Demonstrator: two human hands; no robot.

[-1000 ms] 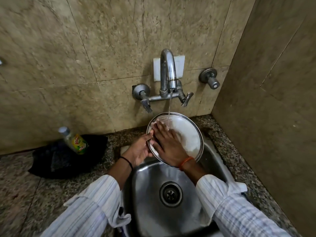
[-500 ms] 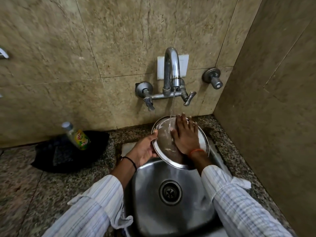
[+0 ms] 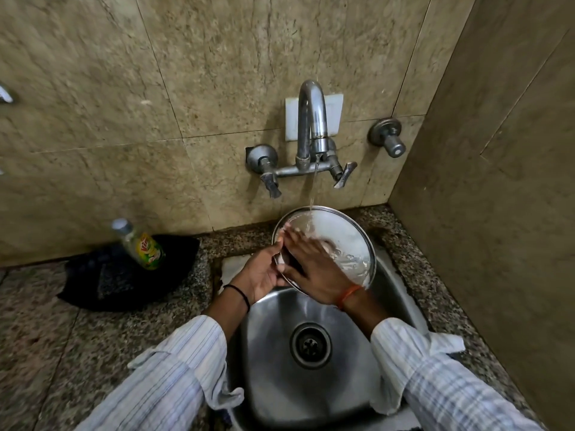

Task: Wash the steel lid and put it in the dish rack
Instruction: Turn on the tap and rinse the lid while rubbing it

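A round steel lid [image 3: 345, 234] is tilted over the back of the steel sink [image 3: 273, 362], under a thin stream of water from the tap [image 3: 312, 119]. My left hand [image 3: 264, 272] grips the lid's left rim. My right hand [image 3: 314, 262] lies flat on the wet, foamy inner face, fingers spread and pointing up-left, blurred with motion. The lid's lower left part is hidden behind both hands. No dish rack is in view.
A bottle of dish liquid [image 3: 140, 244] stands on a dark cloth [image 3: 124, 275] on the granite counter [image 3: 62, 353], left of the sink. Tiled walls close in behind and at the right. A separate valve [image 3: 387, 138] sticks out right of the tap.
My right hand has swept across the lid, from its middle with fingers pointing up to the left side with fingers pointing up-left. The left hand keeps its grip on the rim.
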